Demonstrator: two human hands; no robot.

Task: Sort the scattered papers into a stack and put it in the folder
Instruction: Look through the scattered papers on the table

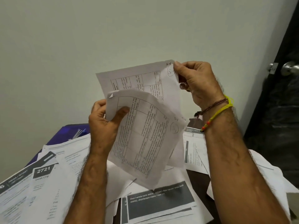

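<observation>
Papers: two printed sheets are held up at mid-frame, the front sheet (142, 135) pinched at its upper left corner by the left hand (103, 122), the back sheet (145, 78) pinched at its upper right corner by the right hand (199, 83). Many more loose papers (56, 175) (too overlapped to count) cover the dark table (198, 183) along the bottom, with one blue folder (64, 135) at left. Behind is a pale wall (97, 38), and a black door (275, 110) with a metal knob (289, 67) at right.
</observation>
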